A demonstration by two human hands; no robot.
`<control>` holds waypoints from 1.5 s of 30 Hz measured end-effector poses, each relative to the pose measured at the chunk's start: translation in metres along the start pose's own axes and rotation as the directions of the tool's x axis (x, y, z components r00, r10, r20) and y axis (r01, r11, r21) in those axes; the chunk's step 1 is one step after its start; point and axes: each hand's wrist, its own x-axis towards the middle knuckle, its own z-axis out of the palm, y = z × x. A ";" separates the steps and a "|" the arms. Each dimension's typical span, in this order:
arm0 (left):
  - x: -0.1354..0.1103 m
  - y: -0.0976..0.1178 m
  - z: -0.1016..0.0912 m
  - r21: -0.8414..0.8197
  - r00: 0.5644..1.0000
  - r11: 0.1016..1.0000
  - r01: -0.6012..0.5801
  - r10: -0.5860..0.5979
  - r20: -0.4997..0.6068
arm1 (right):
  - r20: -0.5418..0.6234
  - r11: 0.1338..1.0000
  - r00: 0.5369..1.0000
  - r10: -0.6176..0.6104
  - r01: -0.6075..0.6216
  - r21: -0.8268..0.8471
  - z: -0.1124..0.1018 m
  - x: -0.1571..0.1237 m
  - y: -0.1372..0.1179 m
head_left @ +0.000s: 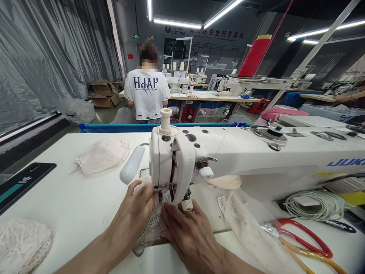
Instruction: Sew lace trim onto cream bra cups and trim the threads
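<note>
White eyelet lace fabric [154, 222] lies under the presser foot of a white sewing machine [234, 152]. On its left side, my left hand [132, 207] rests with bent fingers closed on the lace, fingertips close to the foot. From the right, my right hand [191, 226] grips the lace edge just in front of the needle area, its fingers drawn together. The machine head partly hides the fingertips and the needle. Beyond my left hand is the grey-white knee-shaped lever [132, 163] on the machine's left.
A stack of pale lace pieces [104, 156] lies at the back left, another lace piece [24, 245] at the front left. Red-handled scissors [306, 236], more lace [251, 232] and coiled cord [316, 203] are on the right. A person [146, 91] stands beyond the table.
</note>
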 end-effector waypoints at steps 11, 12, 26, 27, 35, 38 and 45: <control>-0.035 0.030 0.007 0.234 0.973 0.962 -0.141 0.179 -0.146 | -0.064 0.998 0.997 -0.040 0.042 0.037 -0.003 -0.003 0.002; -0.035 0.030 0.007 0.244 0.974 0.960 -0.135 0.173 -0.145 | -0.056 0.998 0.998 -0.041 0.043 0.036 -0.004 -0.003 0.002; -0.035 0.035 0.006 0.343 0.973 0.930 -0.129 0.186 -0.139 | 0.079 0.997 0.995 -0.056 0.052 0.052 -0.013 -0.004 0.001; -0.034 0.036 0.005 0.345 0.971 0.929 -0.131 0.190 -0.144 | 0.074 0.997 0.996 -0.052 0.048 0.052 -0.013 -0.004 0.001; -0.038 0.038 0.005 0.359 0.975 0.923 -0.136 0.189 -0.115 | 0.069 0.997 0.995 -0.066 0.062 0.046 -0.011 -0.005 0.002; -0.038 0.039 0.004 0.367 0.979 0.919 -0.144 0.187 -0.082 | 0.073 0.997 0.996 -0.060 0.056 0.055 -0.010 -0.006 0.002; -0.037 0.038 0.006 0.368 0.986 0.923 -0.112 0.150 -0.075 | 0.037 0.997 0.998 -0.059 0.057 0.048 -0.006 -0.007 0.002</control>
